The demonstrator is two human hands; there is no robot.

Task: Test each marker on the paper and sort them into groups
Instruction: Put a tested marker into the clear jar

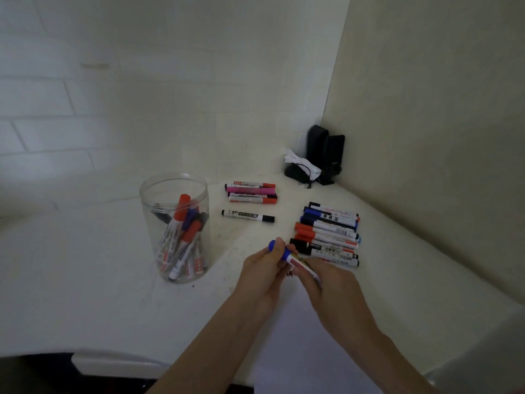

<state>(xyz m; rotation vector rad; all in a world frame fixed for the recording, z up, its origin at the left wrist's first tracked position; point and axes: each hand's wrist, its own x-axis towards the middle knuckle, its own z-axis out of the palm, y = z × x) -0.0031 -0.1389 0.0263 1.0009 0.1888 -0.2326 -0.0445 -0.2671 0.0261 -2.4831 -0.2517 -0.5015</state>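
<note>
jar (174, 194): clear, lidless, holds upright markers (181, 237) | left hand (262, 268) pinches blue marker (287, 255) cap | right hand (326, 277) grips barrel

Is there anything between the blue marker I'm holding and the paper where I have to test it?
Nothing visible. Both hands, left and right, hold the blue marker just above the paper's far edge. Its blue cap is on, though, so the tip is covered.
</note>
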